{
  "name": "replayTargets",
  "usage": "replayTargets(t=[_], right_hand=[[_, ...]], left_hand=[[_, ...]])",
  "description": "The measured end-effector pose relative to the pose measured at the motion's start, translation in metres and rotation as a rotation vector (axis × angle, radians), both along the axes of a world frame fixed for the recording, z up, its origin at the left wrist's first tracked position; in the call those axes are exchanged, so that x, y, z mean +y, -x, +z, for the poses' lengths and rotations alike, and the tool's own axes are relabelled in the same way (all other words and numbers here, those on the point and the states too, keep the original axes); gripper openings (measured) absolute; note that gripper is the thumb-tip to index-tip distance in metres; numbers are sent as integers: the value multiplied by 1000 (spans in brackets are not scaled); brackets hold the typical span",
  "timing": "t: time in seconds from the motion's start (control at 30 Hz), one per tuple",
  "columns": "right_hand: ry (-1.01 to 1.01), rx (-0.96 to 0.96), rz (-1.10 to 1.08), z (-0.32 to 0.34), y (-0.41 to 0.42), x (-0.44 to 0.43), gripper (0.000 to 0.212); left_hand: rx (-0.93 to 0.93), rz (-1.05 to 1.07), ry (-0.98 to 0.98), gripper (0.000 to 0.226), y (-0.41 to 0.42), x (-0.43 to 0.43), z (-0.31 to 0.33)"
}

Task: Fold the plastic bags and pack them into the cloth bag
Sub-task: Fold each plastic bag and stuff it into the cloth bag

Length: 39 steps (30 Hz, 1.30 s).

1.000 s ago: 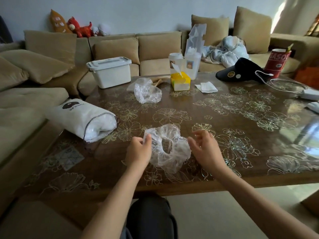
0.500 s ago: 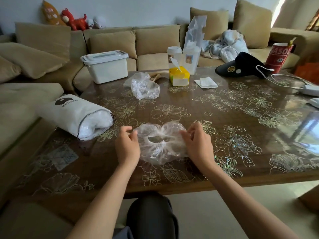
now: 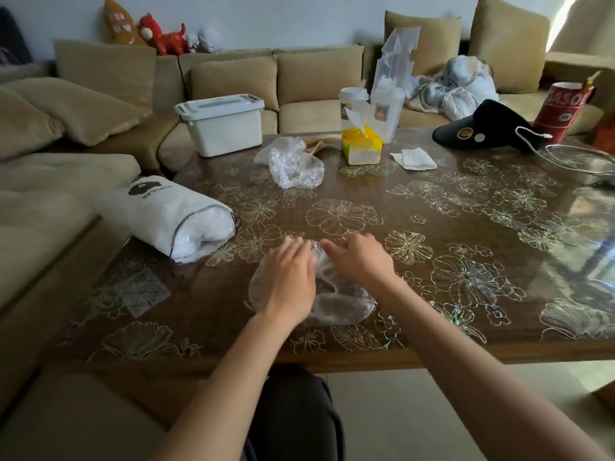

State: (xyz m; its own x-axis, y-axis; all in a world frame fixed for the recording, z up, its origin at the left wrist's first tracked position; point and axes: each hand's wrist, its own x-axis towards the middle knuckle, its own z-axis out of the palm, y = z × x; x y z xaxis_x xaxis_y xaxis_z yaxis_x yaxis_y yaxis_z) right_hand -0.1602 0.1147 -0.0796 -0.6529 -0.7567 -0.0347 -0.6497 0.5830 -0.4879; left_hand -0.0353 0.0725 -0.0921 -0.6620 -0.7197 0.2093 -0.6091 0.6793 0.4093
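Clear plastic bag (image 3: 342, 304) flattened on tabletop (image 3: 432, 201)
It is pressed under left hand (image 3: 286, 277) and right hand (image 3: 359, 261), grips released; the fold could be sprung open by trapped air

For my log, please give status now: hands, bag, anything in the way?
Left hand and right hand flat on plastic bag. Cloth bag lies left of them, apart. Nothing lies between.

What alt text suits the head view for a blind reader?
A left hand and right hand press a clear plastic bag onto a flower-patterned table. A white cloth bag lies left; a second crumpled bag sits farther back.
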Motion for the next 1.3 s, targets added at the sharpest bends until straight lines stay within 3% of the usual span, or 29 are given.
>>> replayTargets(t=[0.13, 0.2, 0.4, 0.5, 0.57, 0.63, 0.73, 0.83, 0.9, 0.97, 1.1, 1.23, 1.3], right_hand=[[59, 290, -21, -13, -7, 8, 27], [63, 365, -30, -16, -2, 14, 25], [95, 409, -102, -18, 15, 21, 19], [141, 333, -38, -12, 24, 27, 25], [267, 208, 6, -6, 27, 29, 27], [321, 63, 17, -1, 32, 30, 24], [173, -104, 37, 4, 33, 32, 22], [45, 13, 116, 3, 26, 31, 35], [39, 34, 120, 0, 21, 31, 28], [125, -48, 76, 1, 21, 32, 18], [312, -175, -90, 6, 22, 56, 18], [83, -157, 31, 15, 18, 100, 31], [33, -4, 92, 23, 15, 115, 31]], left_hand=[[-295, -43, -62, 65, -5, -12, -20], [-390, -19, -37, 77, -9, -14, -21], [-434, -58, -28, 108, -14, -14, -18], [-288, -76, 45, 119, -19, -8, -11], [-78, -142, 119, 114, -21, 6, -3], [77, -229, 166, 92, -20, 31, 5], [-82, -274, 170, 63, -17, 56, 5], [-76, -216, 150, 47, -19, 58, -2], [-38, -237, 188, 32, -23, 59, -5], [24, -255, 248, 23, -26, 55, -10], [110, -309, 249, 17, -37, 44, -2], [127, -375, 144, 10, -59, 33, 4], [128, -395, 170, 21, -66, 31, 2]])
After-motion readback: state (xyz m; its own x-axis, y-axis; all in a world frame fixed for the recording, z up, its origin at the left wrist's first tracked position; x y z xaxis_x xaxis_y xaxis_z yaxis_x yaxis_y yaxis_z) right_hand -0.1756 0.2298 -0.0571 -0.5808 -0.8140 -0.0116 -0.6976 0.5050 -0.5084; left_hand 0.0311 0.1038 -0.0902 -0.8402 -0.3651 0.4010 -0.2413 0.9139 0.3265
